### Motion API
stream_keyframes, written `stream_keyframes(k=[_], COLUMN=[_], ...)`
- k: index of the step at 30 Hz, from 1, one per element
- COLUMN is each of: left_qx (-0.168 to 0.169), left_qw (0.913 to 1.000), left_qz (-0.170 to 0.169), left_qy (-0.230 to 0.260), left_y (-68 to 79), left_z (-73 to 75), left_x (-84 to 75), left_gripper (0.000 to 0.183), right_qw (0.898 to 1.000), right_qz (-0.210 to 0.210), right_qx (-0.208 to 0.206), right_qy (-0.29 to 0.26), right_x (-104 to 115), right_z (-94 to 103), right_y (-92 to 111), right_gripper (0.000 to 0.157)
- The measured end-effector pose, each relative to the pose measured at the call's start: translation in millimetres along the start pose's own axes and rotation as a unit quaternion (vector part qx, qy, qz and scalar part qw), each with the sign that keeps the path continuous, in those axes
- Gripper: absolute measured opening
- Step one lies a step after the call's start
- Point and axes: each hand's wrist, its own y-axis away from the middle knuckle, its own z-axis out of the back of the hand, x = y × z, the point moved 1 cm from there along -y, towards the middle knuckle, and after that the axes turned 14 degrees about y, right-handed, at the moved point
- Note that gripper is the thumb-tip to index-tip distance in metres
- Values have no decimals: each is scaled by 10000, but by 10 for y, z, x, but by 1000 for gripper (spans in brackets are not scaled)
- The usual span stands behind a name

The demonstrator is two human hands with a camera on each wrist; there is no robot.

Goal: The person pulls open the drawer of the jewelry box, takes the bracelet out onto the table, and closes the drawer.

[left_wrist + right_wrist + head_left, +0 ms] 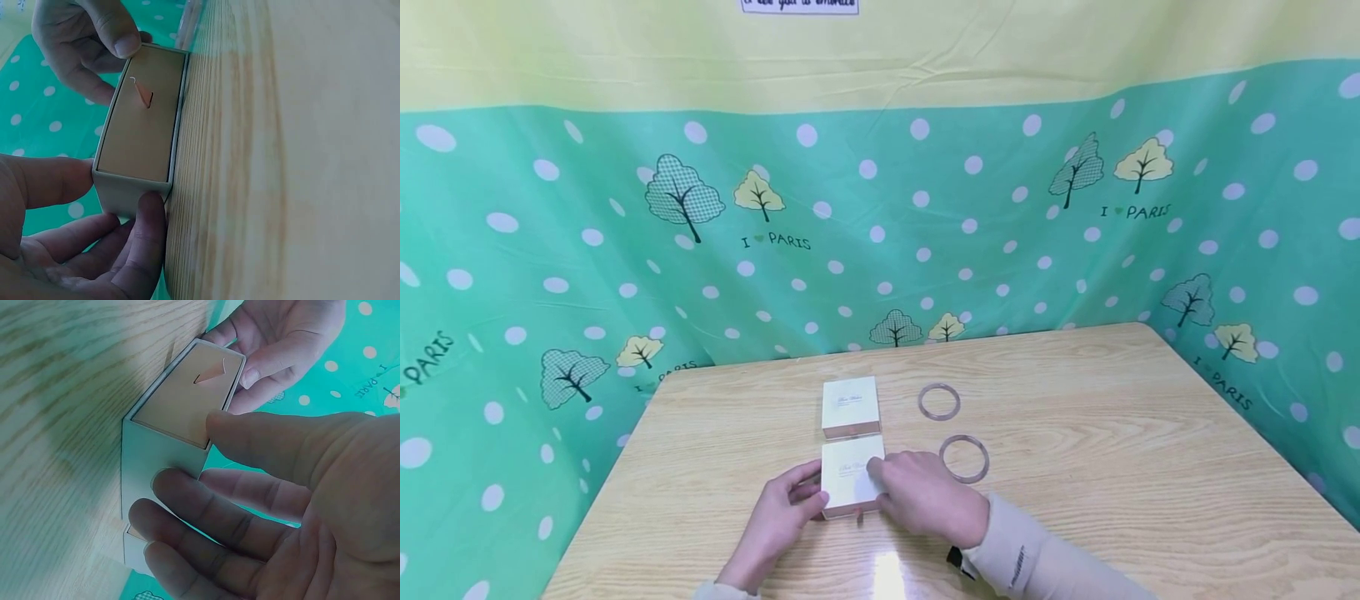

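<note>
A small white drawer-style gift box [847, 467] with fine blue print lies flat on the table, its tan front facing me. A short ribbon pull tab [142, 94] sticks out of that front. My left hand [784, 510] holds the box's left side, thumb at the front corner and fingers low along the side wall. From the right, my right hand [928, 493] grips the box, its thumb [256, 437] at the front edge and several fingers along the side. Just behind stands a second matching box [850, 402]. Its front is close to the held box.
Two clear purplish bangles lie right of the boxes, the nearer bangle [964, 458] beside my right hand and the farther bangle [938, 402] behind it. A wooden table [1112, 433] carries everything. Green dotted curtain [850, 233] hangs behind and at both sides.
</note>
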Motion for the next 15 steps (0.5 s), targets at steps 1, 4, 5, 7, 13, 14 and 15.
stream_keyframes(k=[1, 4, 5, 7, 13, 14, 15], left_qx=[1, 12, 21, 35, -6, -44, -93], left_qw=[10000, 10000, 9999, 9998, 9995, 9996, 9997], left_qz=[1, 19, 27, 49, -13, -43, -73], left_qy=[4, 66, 103, 209, 309, 270, 223], left_y=[0, 1, -1, -3, -1, 5, 13], left_z=[-3, -11, -11, -2, 58, 77, 98], left_x=[1, 5, 6, 4, -42, -56, -74], left_gripper=[51, 52, 52, 53, 54, 54, 53], right_qw=[10000, 10000, 10000, 10000, 9994, 9992, 9991], right_qz=[-7, -18, -27, -43, -220, -261, -291], right_qx=[15, 28, 41, 68, 104, 101, 85], right_qy=[-7, -11, -23, -54, -243, -288, -309], right_x=[-1, -3, -3, -5, -90, -114, -138], right_z=[2, 7, 15, 34, 102, 110, 120], right_y=[2, 10, 15, 17, 39, 47, 56], right_gripper=[13, 12, 13, 14, 22, 24, 27])
